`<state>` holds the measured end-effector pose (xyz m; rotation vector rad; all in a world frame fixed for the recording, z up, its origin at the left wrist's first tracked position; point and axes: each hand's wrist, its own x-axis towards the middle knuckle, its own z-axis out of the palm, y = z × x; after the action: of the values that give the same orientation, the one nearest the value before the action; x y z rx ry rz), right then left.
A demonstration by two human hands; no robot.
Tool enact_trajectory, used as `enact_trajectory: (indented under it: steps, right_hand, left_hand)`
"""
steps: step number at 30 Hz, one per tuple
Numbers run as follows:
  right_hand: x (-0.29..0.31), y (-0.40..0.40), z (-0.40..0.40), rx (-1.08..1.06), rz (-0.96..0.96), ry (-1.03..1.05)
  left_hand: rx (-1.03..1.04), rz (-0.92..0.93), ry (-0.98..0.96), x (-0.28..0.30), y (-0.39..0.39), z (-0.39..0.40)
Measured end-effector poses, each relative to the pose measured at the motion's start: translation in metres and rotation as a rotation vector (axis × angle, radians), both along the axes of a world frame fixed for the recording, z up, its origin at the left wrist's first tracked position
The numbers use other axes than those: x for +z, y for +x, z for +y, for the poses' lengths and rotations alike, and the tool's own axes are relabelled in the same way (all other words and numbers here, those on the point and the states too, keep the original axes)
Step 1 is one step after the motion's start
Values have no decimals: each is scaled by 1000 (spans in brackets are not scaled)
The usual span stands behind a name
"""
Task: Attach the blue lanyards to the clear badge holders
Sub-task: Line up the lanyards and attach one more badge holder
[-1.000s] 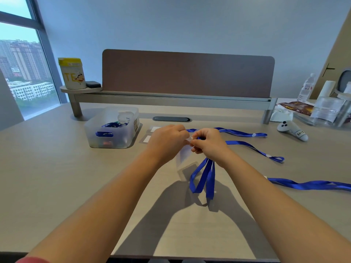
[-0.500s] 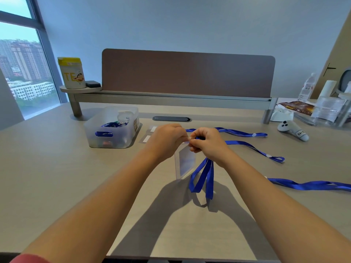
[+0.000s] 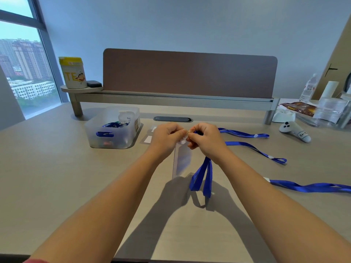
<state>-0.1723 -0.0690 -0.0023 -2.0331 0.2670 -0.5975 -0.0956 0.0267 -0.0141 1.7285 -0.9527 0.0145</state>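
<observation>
My left hand (image 3: 167, 138) pinches the top of a clear badge holder (image 3: 182, 161), which hangs down above the desk. My right hand (image 3: 206, 140) grips the clip end of a blue lanyard (image 3: 202, 176) right at the holder's top; the strap loops dangle below my wrist. The fingertips of both hands meet there, and the clip itself is mostly hidden. More blue lanyards lie on the desk to the right: one far (image 3: 245, 133), one nearer (image 3: 256, 149), one at the right edge (image 3: 311, 187). Other badge holders (image 3: 148, 139) lie flat behind my left hand.
A translucent bin (image 3: 114, 128) with lanyards and a small jar stands at the left. A desk shelf with a brown divider (image 3: 190, 73) runs along the back, a yellow-lidded canister (image 3: 72, 73) on it. A white controller (image 3: 295, 130), bottle and packets sit at the right.
The badge holder has swung from a tilted, half-hidden position to hanging straight down under my left hand. Both hands stay together at its top with small finger movements.
</observation>
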Motion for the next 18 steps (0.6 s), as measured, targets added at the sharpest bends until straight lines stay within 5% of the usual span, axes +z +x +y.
enact_trajectory:
  steps: [11,18]
  right_hand:
    - [2,1,1,73,19,-114]
    - [4,5,-5,3,27,249]
  left_hand:
    - [-184,386,-99,1,6,6]
    - [-196,388,-50,3,2,8]
